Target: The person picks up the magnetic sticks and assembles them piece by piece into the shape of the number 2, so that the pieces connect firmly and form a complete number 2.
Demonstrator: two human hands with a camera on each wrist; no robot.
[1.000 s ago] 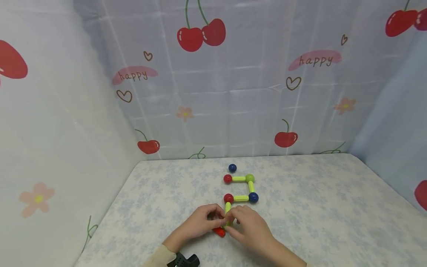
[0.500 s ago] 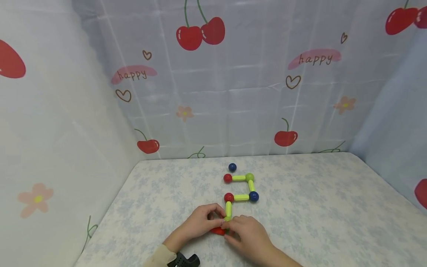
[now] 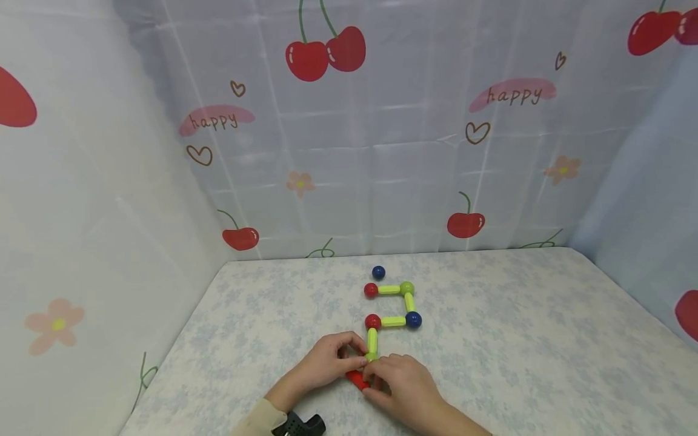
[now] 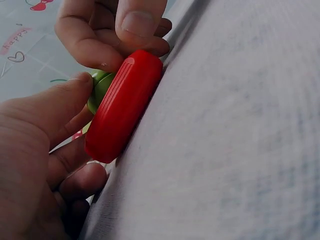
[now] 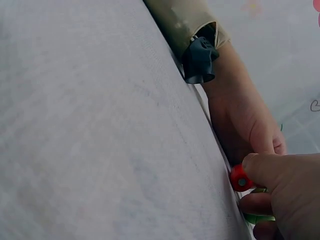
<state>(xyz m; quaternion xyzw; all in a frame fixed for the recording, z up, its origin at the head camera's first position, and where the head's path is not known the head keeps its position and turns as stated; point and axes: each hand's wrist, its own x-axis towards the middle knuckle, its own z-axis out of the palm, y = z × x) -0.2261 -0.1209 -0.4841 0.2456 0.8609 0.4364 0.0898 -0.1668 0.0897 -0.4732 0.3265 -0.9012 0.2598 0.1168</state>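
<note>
My left hand (image 3: 329, 361) pinches a light-green ball (image 3: 371, 357) at the near end of a chain of balls and yellow-green sticks. In the left wrist view its thumb meets that green ball (image 4: 100, 92) behind a thick red stick (image 4: 125, 107). The thumb and fingers of my right hand (image 3: 406, 384) hold one end of the red stick (image 3: 357, 379), which lies aslant below the ball. A metal disc shows in the stick's end in the right wrist view. Fingers hide whether stick and ball touch.
The chain runs from a yellow-green stick (image 3: 372, 340) through a red ball (image 3: 373, 321), a blue ball (image 3: 413, 320) and a green ball (image 3: 406, 289) to another red ball (image 3: 371, 290). A loose blue ball (image 3: 378, 272) lies behind it. Printed curtains (image 3: 382, 163) stand around the table.
My right hand has shifted slightly toward me, uncovering more of the nearest yellow-green stick. The red stick has turned a little under the fingers. My left hand has hardly moved.
</note>
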